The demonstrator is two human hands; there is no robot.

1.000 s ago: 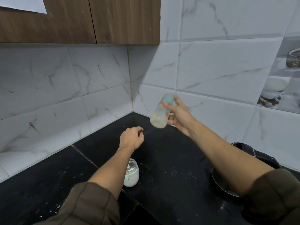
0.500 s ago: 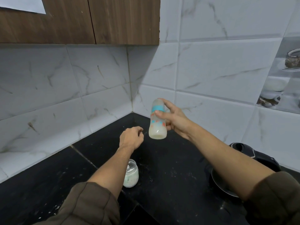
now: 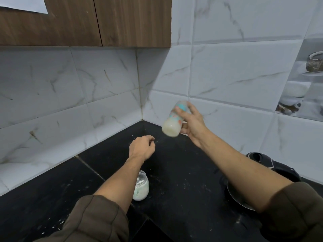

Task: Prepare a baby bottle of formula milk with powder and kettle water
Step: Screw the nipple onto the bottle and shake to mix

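Note:
My right hand (image 3: 193,126) grips a baby bottle (image 3: 173,120) with a teal band and milky liquid inside. It is held in the air above the black counter, tilted with its base toward me and motion-blurred. My left hand (image 3: 142,147) hovers lower and to the left with fingers curled and nothing in it. A small glass jar of white powder (image 3: 141,186) stands open on the counter, partly behind my left forearm.
A black kettle (image 3: 272,169) with a steel body sits at the right, partly hidden by my right arm. The black counter (image 3: 183,172) is dusted with powder specks. Marble-look tiles line the corner, under a wooden cabinet (image 3: 87,21).
The bottle has swung from upright half a second ago to tilted, as it was a second ago. My left hand and the jar stay where they were.

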